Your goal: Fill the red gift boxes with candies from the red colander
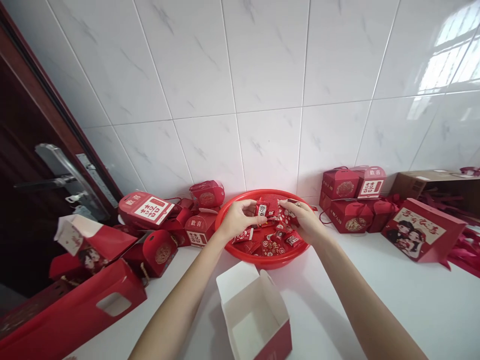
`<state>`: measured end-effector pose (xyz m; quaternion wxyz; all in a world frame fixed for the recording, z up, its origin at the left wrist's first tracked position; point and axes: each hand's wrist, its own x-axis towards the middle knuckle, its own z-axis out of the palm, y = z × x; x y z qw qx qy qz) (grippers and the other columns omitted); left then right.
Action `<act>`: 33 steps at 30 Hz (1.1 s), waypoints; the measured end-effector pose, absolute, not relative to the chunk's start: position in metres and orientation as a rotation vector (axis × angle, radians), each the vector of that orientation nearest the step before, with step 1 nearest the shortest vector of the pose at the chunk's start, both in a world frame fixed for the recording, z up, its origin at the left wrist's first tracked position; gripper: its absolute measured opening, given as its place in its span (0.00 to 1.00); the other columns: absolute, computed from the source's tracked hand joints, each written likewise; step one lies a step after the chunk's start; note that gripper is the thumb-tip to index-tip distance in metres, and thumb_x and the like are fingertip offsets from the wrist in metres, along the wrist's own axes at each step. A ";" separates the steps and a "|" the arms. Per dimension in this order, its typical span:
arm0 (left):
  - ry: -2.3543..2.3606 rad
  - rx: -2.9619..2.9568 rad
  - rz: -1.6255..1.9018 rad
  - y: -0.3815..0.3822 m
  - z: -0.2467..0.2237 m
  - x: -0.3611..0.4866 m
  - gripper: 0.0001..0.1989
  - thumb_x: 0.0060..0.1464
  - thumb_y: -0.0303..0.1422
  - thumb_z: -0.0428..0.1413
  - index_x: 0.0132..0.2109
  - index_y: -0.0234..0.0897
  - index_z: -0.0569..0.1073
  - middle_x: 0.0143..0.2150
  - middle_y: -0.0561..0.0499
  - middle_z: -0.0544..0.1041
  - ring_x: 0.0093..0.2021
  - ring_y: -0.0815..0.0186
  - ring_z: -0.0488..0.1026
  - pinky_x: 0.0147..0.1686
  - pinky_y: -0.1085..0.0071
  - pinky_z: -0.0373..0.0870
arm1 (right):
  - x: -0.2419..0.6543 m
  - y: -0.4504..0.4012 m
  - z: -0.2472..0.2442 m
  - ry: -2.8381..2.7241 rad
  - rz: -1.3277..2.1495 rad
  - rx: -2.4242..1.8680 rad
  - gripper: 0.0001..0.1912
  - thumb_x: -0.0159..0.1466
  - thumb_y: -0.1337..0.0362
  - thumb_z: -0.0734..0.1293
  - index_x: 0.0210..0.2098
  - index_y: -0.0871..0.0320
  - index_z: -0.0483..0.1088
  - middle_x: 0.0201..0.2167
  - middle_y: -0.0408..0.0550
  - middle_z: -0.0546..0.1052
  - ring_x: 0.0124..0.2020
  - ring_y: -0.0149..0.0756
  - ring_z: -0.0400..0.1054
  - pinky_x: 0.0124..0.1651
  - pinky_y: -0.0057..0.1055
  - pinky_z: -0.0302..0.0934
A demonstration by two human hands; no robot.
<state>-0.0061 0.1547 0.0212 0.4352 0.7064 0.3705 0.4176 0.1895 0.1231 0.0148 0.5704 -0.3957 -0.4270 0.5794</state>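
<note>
Both hands reach over a round red plastic basket (258,260) that holds several red-wrapped candies and packets. My left hand (242,218) pinches a small red candy packet (261,210) with a white label between thumb and fingers. At the basket's right side, my right hand (302,220) has its fingers closed on a red printed packet (287,212); part of that packet is hidden by the hand. Nearer to me stands an open gift box (255,315), white inside and red outside, with its flaps up and nothing inside.
Red gift boxes (150,209) crowd the left side, beside a dark door with a metal handle (67,175). More red boxes (348,215) are stacked at the right, next to a picture-printed box (420,232) and a cardboard carton (431,180). A tiled wall (270,150) rises behind.
</note>
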 end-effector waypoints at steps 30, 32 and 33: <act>1.198 1.959 0.775 0.058 0.060 -0.068 0.14 0.57 0.46 0.59 0.41 0.41 0.81 0.42 0.49 0.83 0.45 0.59 0.79 0.43 0.71 0.71 | 0.176 0.028 0.063 -2.230 1.120 -1.114 0.05 0.57 0.69 0.70 0.26 0.56 0.71 0.18 0.37 0.65 0.16 0.23 0.54 0.15 0.22 0.46; 1.349 2.032 0.553 0.057 0.058 -0.073 0.13 0.54 0.44 0.61 0.41 0.42 0.81 0.41 0.49 0.83 0.42 0.58 0.79 0.38 0.71 0.70 | 0.176 0.030 0.062 -2.141 1.113 -1.129 0.07 0.59 0.63 0.71 0.27 0.56 0.70 0.18 0.36 0.63 0.16 0.24 0.55 0.15 0.22 0.49; 1.403 2.051 0.444 0.056 0.058 -0.075 0.12 0.53 0.44 0.61 0.40 0.43 0.81 0.39 0.50 0.83 0.40 0.58 0.79 0.35 0.72 0.69 | 0.176 0.031 0.062 -2.095 1.113 -1.126 0.09 0.60 0.60 0.72 0.28 0.56 0.70 0.18 0.36 0.62 0.16 0.25 0.56 0.16 0.23 0.51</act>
